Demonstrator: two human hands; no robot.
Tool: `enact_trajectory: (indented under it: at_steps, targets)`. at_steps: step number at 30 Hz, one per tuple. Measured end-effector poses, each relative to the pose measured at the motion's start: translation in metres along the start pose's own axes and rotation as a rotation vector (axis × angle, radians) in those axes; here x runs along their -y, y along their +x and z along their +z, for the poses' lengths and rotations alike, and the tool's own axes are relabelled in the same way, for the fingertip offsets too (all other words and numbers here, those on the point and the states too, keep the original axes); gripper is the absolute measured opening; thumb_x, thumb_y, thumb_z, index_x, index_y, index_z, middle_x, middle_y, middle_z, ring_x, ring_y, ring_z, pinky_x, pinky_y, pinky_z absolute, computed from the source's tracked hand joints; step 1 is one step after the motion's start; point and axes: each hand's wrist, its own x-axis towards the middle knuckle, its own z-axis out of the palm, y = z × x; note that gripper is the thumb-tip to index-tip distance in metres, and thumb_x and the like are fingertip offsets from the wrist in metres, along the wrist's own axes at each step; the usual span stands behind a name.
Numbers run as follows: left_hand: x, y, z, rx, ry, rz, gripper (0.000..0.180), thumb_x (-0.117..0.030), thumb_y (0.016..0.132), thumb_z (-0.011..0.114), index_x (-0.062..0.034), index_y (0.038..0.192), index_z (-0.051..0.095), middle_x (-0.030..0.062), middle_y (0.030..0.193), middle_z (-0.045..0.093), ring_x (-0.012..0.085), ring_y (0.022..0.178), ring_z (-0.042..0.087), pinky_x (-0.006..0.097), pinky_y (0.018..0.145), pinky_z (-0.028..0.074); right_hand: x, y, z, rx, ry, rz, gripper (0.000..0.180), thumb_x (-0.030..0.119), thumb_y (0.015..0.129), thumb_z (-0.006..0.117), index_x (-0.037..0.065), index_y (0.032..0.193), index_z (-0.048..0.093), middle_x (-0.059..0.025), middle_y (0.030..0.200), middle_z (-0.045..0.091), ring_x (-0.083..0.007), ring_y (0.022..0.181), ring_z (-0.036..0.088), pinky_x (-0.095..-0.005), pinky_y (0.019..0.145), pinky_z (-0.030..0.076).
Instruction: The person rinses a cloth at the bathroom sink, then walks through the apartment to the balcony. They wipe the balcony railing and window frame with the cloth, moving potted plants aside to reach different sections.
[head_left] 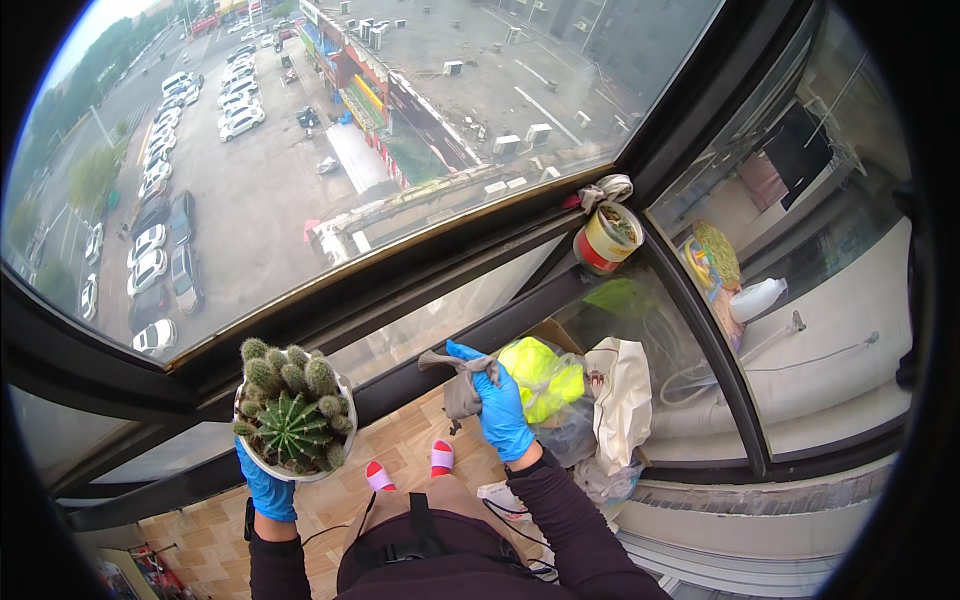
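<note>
In a blue glove, my left hand (266, 488) is closed on a white round pot (346, 398) from its near left side. A cluster of spiny green cacti (290, 418) fills the pot, one larger ribbed cactus among several small round ones. The pot's underside and some of my left fingers are hidden. My right hand (503, 408), gloved in blue too, grips a crumpled grey-brown cloth (462, 393), which hangs from the fingers toward the left. The cloth is apart from the pot, at about the same height in the picture.
A window frame (400, 278) with a dark ledge crosses in front of me. In its corner stands a red and yellow tin (606, 238) with soil or plants inside. Bright yellow bagged stuff (543, 378) and a cream bag (620, 400) lie beyond my right hand. Wood-look floor (400, 440) lies below.
</note>
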Motion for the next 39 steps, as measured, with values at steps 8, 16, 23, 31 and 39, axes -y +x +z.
enact_trajectory:
  at_steps: [8,16,23,31,39]
  targets:
    - [0.003,0.005,-0.007,0.029,-0.052,-0.11,0.052,-0.04,0.097,0.045,-0.0093,0.139,0.04,0.0099,0.135,0.049,0.0254,0.12,0.052,0.04,0.099,0.047,0.025,-0.025,0.028,0.066,0.551,0.136,0.038,0.021,0.097,0.045,-0.002,0.128,0.049,-0.0127,0.126,0.056,-0.0271,0.12,0.052,-0.0413,0.105,0.039]
    - [0.007,0.023,0.0,0.125,-0.16,-0.193,0.05,-0.033,0.099,0.042,-0.0098,0.143,0.033,0.0123,0.142,0.042,0.0285,0.124,0.049,0.044,0.102,0.046,-0.032,-0.029,0.081,0.48,-0.271,0.07,0.083,-0.001,0.079,0.061,0.006,0.15,0.019,-0.0126,0.155,0.022,-0.023,0.14,0.028,-0.0319,0.113,0.024]
    - [0.004,0.028,0.021,0.185,-0.146,-0.145,0.052,-0.036,0.099,0.041,-0.0087,0.143,0.033,0.0144,0.141,0.043,0.03,0.124,0.049,0.045,0.102,0.046,-0.043,-0.035,0.11,0.624,-0.239,0.175,0.114,0.002,0.065,0.081,0.008,0.151,0.006,-0.0141,0.151,0.027,-0.0215,0.138,0.027,-0.0339,0.113,0.025]
    - [0.029,0.019,0.074,0.149,-0.18,-0.077,0.054,-0.039,0.1,0.038,-0.0105,0.144,0.03,0.0143,0.143,0.04,0.0303,0.124,0.049,0.046,0.103,0.045,-0.018,-0.014,0.079,0.567,-0.204,0.13,0.108,-0.001,0.065,0.081,0.009,0.15,0.015,-0.0108,0.146,0.036,-0.0193,0.132,0.036,-0.0339,0.109,0.032]
    - [0.094,0.026,0.151,0.145,-0.082,-0.087,0.055,-0.039,0.099,0.04,-0.0101,0.145,0.029,0.0142,0.143,0.04,0.0293,0.125,0.049,0.045,0.102,0.046,0.043,0.01,-0.003,0.447,-0.336,0.192,0.08,0.002,0.073,0.077,0.004,0.141,0.035,-0.0082,0.132,0.053,-0.0159,0.119,0.051,-0.0311,0.1,0.043]
